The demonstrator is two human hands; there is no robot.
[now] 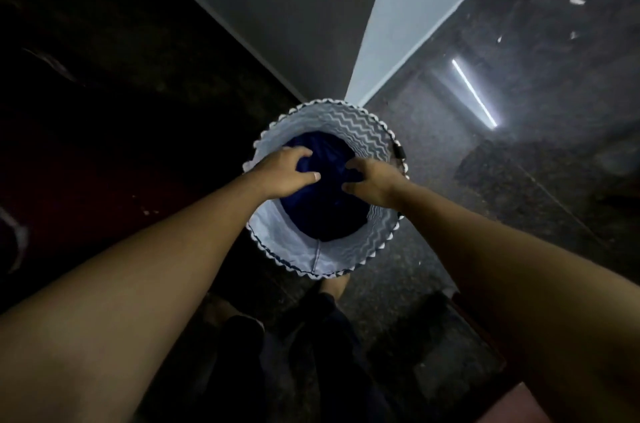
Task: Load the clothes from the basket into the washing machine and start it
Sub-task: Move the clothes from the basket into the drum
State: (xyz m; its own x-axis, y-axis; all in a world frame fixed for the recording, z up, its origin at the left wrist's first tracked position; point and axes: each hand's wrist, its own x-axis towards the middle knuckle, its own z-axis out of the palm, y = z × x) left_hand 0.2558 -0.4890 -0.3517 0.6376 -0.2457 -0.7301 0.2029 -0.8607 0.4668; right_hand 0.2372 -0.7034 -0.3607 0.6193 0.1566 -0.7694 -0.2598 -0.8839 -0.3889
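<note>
A round laundry basket [367,132] with a grey zigzag lining and a scalloped rim stands on the floor straight below me. Dark blue clothes [329,215] fill its bottom. My left hand [287,175] reaches into the basket from the left, its fingers curled into the blue cloth. Opposite it, my right hand [372,182] comes in from the right and also grips the cloth with bent fingers. The washing machine is not in view.
A white wall corner [408,17] rises just behind the basket. Glossy dark stone floor [519,145] spreads to the right, reflecting a strip light. The left side is dark. My legs and feet [332,287] stand right before the basket. A reddish edge [485,329] lies at lower right.
</note>
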